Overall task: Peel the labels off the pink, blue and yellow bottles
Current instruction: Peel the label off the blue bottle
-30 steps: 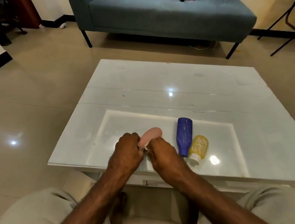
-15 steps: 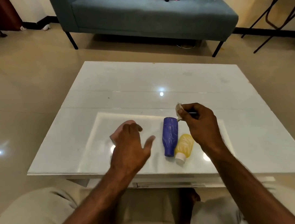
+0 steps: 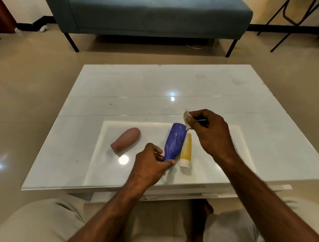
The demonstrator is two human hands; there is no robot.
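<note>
Home living room, blue sofa [image 3: 150, 13], glossy white coffee table [image 3: 153, 84], tiled floor [image 3: 25, 81]

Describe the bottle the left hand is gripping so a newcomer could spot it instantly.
On the white table facing the sofa, three bottles lie near the front edge. The left hand grips the middle one, the blue bottle, touching the yellow bottle. It alone is dark with pale scratch marks.
</note>
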